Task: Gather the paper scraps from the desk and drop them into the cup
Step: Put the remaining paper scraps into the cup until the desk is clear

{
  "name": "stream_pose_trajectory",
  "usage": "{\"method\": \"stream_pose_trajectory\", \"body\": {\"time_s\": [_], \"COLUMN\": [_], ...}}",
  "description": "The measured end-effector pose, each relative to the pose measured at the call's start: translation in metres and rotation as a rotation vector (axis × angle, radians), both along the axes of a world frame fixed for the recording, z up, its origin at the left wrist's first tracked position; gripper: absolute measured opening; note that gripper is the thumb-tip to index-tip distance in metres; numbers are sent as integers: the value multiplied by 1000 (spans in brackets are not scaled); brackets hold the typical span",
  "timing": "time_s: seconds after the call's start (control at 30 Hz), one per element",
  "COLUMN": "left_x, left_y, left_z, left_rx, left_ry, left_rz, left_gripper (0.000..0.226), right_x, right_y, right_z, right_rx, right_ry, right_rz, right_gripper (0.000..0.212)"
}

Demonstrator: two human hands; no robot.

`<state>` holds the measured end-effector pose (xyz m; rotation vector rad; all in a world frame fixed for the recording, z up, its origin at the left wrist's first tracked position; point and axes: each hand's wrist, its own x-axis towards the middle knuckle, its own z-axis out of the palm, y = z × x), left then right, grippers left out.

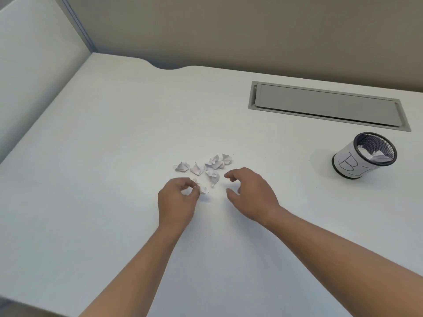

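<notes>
1. Two bare forearms reach in from the near edge over the white desk [96, 138].
2. The left hand [175, 200] hovers low over the desk with its fingers curled in; thumb and forefinger pinch the edge of a small crumpled paper scrap [202, 189] that lies just beside it.
3. The right hand [249, 193] is spread loosely, fingers bent and apart, holding nothing, near the scraps on their right.
4. Just beyond the hands lies a loose cluster of white paper scraps [214, 164], some touching; two scraps sit a little apart on its left.
5. Well to the right stands a black mesh cup [364, 155] wrapped in a white paper label with handwriting, with crumpled paper already inside it.
6. Farther back, a grey cable hatch [327, 106] is set into the desk, and a beige wall [229, 30] rises behind.
</notes>
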<state>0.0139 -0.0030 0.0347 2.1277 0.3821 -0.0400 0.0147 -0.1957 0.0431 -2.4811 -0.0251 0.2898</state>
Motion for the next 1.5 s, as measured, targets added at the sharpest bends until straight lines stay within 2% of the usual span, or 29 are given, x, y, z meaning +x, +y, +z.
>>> {"method": "stream_pose_trajectory", "body": {"time_s": [0.1,0.27,0.47,0.67,0.8,0.9,1.07,1.27,1.5], "left_x": [-14,-30,-31,-27,-22,-16,-4,8,22], "left_y": [5,13,12,6,-1,-13,-48,-107,-181], "left_z": [2,4,9,19,26,32,42,51,58], "left_rx": [-66,-177,-309,-433,-457,-411,-266,-188,-222], "left_ry": [74,110,130,136,113,88,54,9,-35], "left_rz": [4,31,77,74,91,85,26,-103,-320], "left_gripper": [13,14,18,14,35,38,36,41,11], "right_x": [7,18,21,18,10,2,-13,-34,-51], "right_y": [13,28,34,30,20,9,-22,-76,-138], "right_z": [2,1,-7,-4,3,10,18,26,42], "right_rx": [-170,-210,-269,-204,-104,-5,59,190,236], "right_ry": [-4,-11,59,0,-76,-120,-157,-139,-235], "right_rz": [173,235,271,224,94,-36,-185,-388,-549], "right_gripper": [50,59,53,43,24,3,13,16,7]}}
